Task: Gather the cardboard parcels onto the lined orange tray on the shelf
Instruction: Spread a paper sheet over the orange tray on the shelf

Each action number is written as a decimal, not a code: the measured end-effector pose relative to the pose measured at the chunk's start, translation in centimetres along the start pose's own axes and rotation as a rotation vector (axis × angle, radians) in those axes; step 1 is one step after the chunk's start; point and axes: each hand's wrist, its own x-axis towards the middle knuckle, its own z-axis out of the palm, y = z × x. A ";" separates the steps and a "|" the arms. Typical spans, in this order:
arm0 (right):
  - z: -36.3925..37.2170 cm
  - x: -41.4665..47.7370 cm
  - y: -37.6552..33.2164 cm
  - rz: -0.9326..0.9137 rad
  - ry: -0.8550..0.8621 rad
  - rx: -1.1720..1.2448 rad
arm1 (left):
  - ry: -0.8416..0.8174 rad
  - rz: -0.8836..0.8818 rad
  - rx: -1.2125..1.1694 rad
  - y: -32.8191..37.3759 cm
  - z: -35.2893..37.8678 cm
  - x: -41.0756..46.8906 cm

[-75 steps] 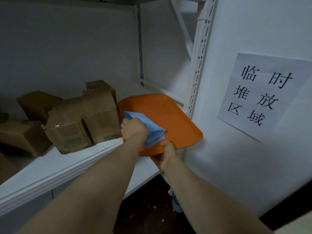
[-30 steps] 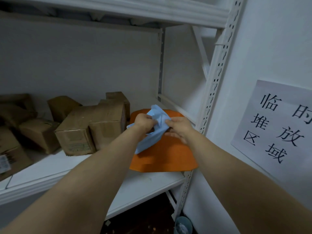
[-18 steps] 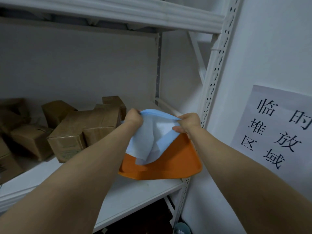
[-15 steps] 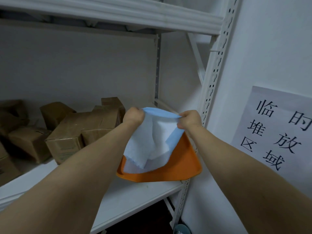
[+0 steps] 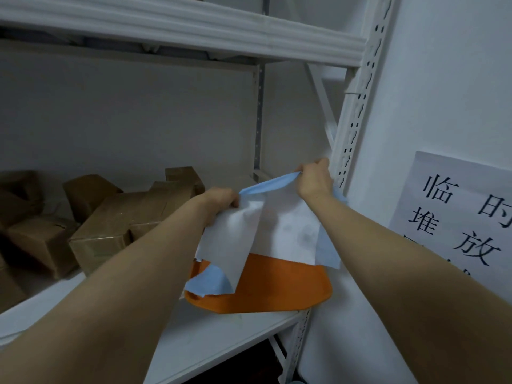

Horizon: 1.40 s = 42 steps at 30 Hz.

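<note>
Shelf (image 5: pixel 221 339): the white board nearest you carries the tray at its right end, against the perforated post (image 5: pixel 357 106).
Tray (image 5: pixel 266 292): orange, lying flat on the shelf; its front rim appears to overhang the shelf edge slightly.
Liner (image 5: pixel 282 231): a sheet, blue on one face and white on the other, held up above the tray, half unfolded, with a lower corner drooping onto the tray's left side.
Left hand (image 5: pixel 221 199): your fingers are closed, pinching the sheet's upper left edge.
Right hand (image 5: pixel 315 178): closed in a fist around the upper right corner, just beside the post.
Parcels (image 5: pixel 110 225): brown cardboard boxes piled on the same shelf, left of the tray and farther back; none is on the tray yet.
Sign (image 5: pixel 460 214): a white paper notice on the wall to the right, clear of the work.
Risk, liner: the thin sheet is likely to tear if you pull your hands apart too hard, and it may settle crooked or folded, leaving bare tray.
Risk, tray: pressing on the overhanging front rim could tip it off the shelf.
Risk, parcels: the pile looks loose, so a brushed box may slide.
Hidden: your forearms and the sheet cover the tray's back half; the leftmost boxes are cut off; the sign's lower lines are blocked by your right arm.
</note>
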 end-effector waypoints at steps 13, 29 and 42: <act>3.9 -4.7 0.6 -0.219 -0.055 0.051 | 0.098 -0.239 -0.554 -2.5 1.1 0.6; 4.6 -6.0 1.6 -0.005 -0.658 0.433 | 0.118 -0.240 -0.720 1.6 3.2 1.2; -1.4 -5.7 0.2 -0.508 0.224 -0.003 | 0.482 0.150 -0.261 2.1 2.6 1.7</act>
